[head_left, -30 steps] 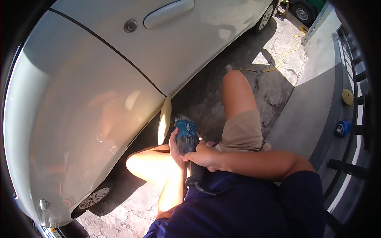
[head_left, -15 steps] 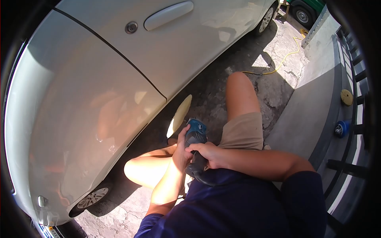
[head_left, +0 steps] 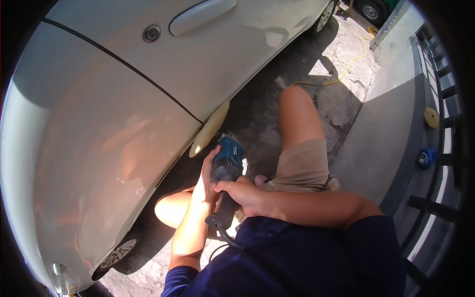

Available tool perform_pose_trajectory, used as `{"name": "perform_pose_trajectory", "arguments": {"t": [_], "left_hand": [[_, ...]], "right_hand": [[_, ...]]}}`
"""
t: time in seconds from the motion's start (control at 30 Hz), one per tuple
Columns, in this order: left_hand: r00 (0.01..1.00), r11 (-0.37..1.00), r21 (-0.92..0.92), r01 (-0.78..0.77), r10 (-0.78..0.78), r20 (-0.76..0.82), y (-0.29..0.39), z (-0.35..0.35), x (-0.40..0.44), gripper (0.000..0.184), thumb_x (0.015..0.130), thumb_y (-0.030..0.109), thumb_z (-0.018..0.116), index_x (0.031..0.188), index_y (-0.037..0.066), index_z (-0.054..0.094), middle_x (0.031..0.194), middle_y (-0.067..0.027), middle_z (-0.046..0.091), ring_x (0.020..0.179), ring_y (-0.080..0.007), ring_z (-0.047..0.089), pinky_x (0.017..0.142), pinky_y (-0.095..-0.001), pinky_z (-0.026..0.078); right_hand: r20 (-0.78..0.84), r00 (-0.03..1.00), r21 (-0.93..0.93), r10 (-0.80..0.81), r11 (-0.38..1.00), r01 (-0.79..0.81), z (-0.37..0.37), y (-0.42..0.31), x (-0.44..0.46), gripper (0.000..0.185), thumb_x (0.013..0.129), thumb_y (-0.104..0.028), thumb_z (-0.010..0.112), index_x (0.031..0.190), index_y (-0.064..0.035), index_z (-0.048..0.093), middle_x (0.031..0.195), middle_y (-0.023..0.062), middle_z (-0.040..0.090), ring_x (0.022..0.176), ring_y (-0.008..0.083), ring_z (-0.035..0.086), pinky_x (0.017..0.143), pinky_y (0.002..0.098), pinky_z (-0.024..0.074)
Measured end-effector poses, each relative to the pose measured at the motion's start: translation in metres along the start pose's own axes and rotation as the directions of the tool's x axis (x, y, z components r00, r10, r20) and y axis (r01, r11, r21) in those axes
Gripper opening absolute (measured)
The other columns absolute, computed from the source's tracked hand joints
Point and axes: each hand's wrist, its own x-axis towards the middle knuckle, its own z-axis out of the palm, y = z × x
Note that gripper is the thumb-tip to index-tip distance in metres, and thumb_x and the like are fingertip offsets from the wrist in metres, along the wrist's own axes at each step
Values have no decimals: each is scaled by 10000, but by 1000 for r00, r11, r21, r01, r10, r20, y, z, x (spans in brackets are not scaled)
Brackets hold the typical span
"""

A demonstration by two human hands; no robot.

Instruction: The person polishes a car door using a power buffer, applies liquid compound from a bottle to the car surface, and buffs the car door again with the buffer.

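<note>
A blue and black polisher (head_left: 228, 159) is in both my hands, in front of my lap. My left hand (head_left: 207, 171) wraps around the left side of its body, thumb up near the front. Around the black rear handle, my right hand (head_left: 242, 192) is closed. The pale yellow buffing pad (head_left: 210, 129) at the tool's front is seen nearly edge-on. It overlaps the lower edge of the white car (head_left: 133, 119); I cannot tell whether it touches the paint. A black cord runs from the handle's end toward my shirt.
A yellow cord (head_left: 352, 62) snakes over the cracked concrete ground (head_left: 341, 111). On the right, a low wall ledge with black railing carries a yellow round pad (head_left: 431, 118) and a blue cylindrical container (head_left: 426, 158). My bent knees flank the tool. A green vehicle (head_left: 391, 6) stands at the back.
Both hands have carried the polisher left and slightly up, toward the car. The pad now overlaps the lower edge of the body. The view has shifted slightly.
</note>
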Motion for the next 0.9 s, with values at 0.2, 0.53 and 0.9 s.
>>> {"name": "perform_pose_trajectory", "arguments": {"t": [0.2, 0.53, 0.9], "left_hand": [[999, 1000, -8, 23, -23, 36, 4, -21, 6, 586, 955, 505, 714, 1212, -20, 683, 1029, -190, 755, 899, -312, 752, 814, -427, 642], [999, 999, -31, -37, 37, 6, 8, -32, -36, 573, 1002, 514, 655, 1266, 8, 612, 1050, -223, 704, 879, -348, 705, 793, -463, 610], [996, 991, -112, 74, -68, 57, 14, -23, -14, 597, 987, 496, 679, 1335, 14, 626, 1153, -217, 730, 960, -360, 732, 852, -482, 616]], "right_hand": [[47, 999, 49, -10, 999, 8, 0, 8, 28, 527, 882, -179, 769, 1275, 91, 545, 1151, 215, 653, 1000, 316, 743, 829, 457, 659], [109, 987, -3, 117, 993, -117, 27, 12, 10, 517, 925, -208, 751, 1344, 2, 532, 1246, 181, 625, 1153, 302, 664, 969, 485, 575], [120, 992, 31, 51, 998, -55, 15, 3, 7, 734, 920, -198, 764, 1441, 71, 323, 1307, 229, 557, 1163, 348, 683, 920, 529, 631]]}}
